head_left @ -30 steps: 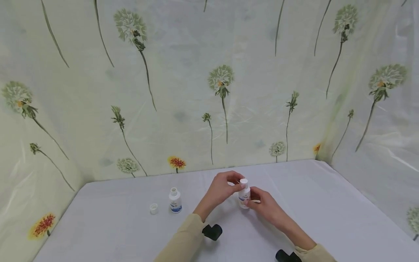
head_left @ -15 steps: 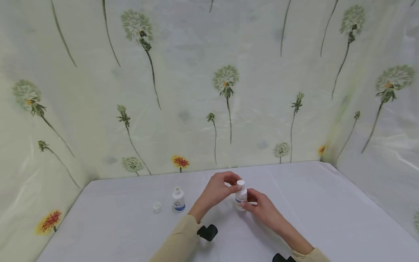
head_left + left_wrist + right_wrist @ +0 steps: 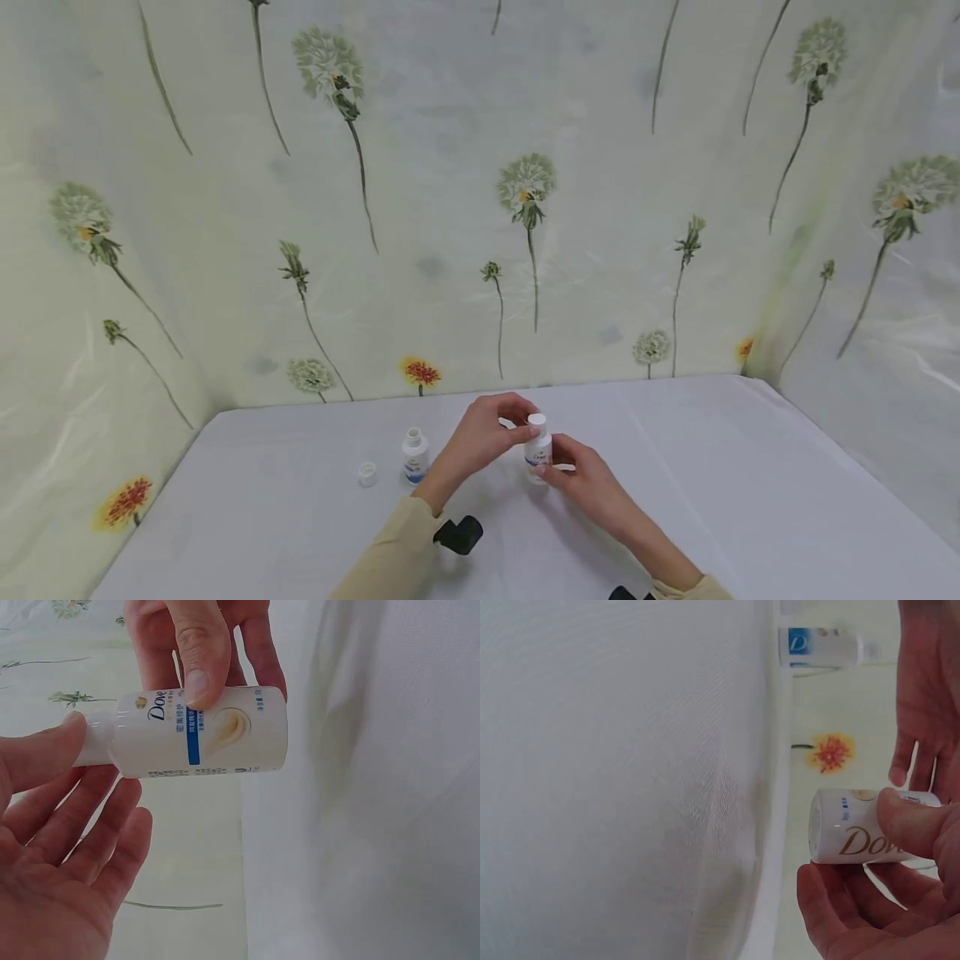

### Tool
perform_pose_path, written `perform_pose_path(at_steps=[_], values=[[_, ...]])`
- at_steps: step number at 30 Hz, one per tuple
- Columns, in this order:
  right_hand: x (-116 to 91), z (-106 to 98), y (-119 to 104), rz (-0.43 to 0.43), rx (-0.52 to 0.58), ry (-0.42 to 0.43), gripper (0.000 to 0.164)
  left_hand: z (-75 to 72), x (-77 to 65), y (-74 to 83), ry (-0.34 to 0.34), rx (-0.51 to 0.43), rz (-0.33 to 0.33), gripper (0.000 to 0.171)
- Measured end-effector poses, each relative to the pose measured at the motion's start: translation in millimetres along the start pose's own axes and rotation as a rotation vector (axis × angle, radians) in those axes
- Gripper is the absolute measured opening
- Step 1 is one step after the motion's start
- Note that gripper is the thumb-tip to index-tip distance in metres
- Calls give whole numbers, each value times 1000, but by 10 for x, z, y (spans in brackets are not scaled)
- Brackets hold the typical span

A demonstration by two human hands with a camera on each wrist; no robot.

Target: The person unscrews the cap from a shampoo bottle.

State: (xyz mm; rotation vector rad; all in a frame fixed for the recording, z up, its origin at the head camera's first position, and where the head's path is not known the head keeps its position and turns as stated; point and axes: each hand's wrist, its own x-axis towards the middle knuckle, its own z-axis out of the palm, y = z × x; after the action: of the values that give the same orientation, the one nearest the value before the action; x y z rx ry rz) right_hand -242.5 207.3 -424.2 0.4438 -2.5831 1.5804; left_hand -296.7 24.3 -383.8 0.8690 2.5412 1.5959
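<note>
A small white Dove bottle (image 3: 537,454) with a blue label band is held upright between both hands. My left hand (image 3: 480,440) pinches its white cap (image 3: 537,420) between thumb and fingers. Lower down, my right hand (image 3: 588,482) grips the bottle's body, its thumb across the label in the left wrist view. From the right wrist, the bottle's base (image 3: 819,825) shows above the white cloth. A second white bottle (image 3: 415,458), uncapped, stands left of my left forearm, which overlaps its lower edge. Beside that bottle lies a loose white cap (image 3: 367,474).
A white cloth (image 3: 247,517) covers the table. Behind and at both sides hangs a pale curtain (image 3: 450,208) printed with dandelions. Black camera mounts (image 3: 459,535) sit on the wrists.
The head view has shifted, so the standing bottle and loose cap appear farther right. Both hands and the held bottle have moved left, closer to the standing bottle; the grip stays the same.
</note>
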Motion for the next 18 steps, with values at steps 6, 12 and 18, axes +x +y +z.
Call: perform_pose_path(at_steps=[6, 12, 18], values=[[20, 74, -51, -32, 25, -11, 37, -102, -58, -2, 4, 26, 5, 13], [34, 151, -144, -33, 32, -12, 37, -216, -130, 22, 16, 30, 6, 13], [38, 225, -234, -6, 26, -9, 36, -300, -201, 35, 24, 30, 23, 13]])
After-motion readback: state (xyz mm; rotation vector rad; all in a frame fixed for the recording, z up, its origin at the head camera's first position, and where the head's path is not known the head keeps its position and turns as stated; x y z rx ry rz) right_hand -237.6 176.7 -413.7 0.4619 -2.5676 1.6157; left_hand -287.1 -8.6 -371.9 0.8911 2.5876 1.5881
